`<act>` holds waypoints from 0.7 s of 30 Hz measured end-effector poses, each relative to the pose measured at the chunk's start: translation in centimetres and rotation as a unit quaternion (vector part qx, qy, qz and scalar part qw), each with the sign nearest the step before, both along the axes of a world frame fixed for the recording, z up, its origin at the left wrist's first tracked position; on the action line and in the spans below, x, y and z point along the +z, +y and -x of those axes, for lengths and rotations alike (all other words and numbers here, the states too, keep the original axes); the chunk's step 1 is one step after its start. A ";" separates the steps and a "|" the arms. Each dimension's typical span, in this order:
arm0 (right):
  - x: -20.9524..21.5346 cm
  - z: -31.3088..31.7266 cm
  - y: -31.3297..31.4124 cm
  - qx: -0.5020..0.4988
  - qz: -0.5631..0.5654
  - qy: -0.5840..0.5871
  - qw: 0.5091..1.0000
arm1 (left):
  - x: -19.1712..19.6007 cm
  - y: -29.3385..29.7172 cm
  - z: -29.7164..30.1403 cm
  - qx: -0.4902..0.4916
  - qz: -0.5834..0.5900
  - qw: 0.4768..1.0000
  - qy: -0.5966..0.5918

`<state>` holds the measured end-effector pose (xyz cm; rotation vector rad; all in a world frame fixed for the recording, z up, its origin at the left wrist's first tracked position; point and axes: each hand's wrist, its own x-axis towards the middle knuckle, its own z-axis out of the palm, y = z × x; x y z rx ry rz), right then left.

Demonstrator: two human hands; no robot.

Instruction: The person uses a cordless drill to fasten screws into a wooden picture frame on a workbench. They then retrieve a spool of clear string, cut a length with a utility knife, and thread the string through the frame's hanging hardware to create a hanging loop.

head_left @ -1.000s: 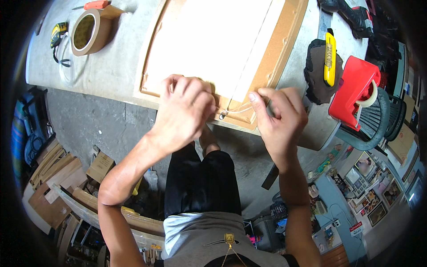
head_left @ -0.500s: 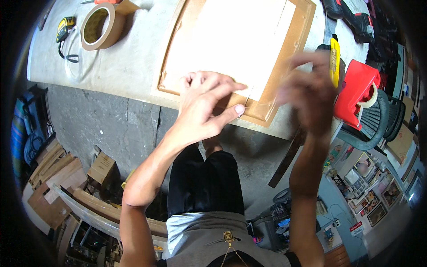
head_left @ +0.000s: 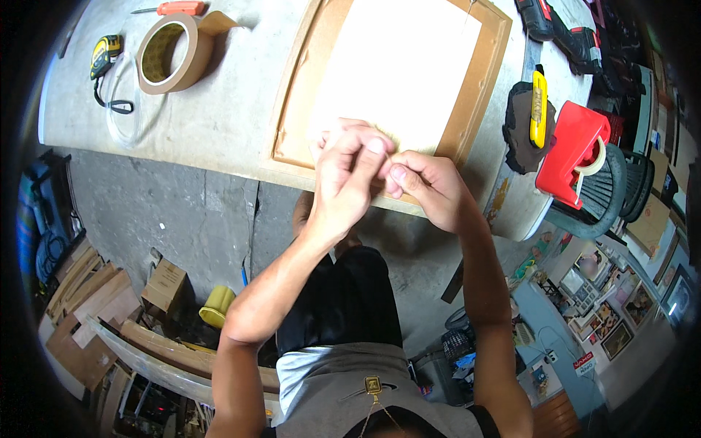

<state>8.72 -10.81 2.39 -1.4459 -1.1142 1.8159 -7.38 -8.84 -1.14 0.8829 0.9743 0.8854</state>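
Note:
A wooden frame lies face down on the table, a bright white sheet over its middle. My left hand is over the frame's near side, its fingers curled and the thumb pressed against them. Close against it, my right hand pinches with thumb and forefinger. Whatever is between the fingertips of either hand is too small or too hidden to name. A thin strand shows at the frame's far edge.
At the table's right lie a yellow utility knife on a dark pad, a red tape dispenser and power tools. A brown tape roll, tape measure and orange-handled screwdriver lie left.
My right hand has come left from near the utility knife to meet my left hand. The left fingers have curled in, and the view has shifted slightly.

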 end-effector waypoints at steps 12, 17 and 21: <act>-2.2 2.1 2.4 -0.192 -0.088 -0.126 0.969 | -2.5 -4.5 -2.7 0.011 -0.393 0.785 0.479; -2.4 2.1 4.2 -0.193 -0.125 -0.168 0.959 | -2.5 -4.5 -2.7 0.008 -0.388 0.793 0.470; -1.0 1.4 4.0 -0.262 0.051 -0.141 0.953 | -1.6 -3.7 -2.6 -0.008 -0.393 0.790 0.470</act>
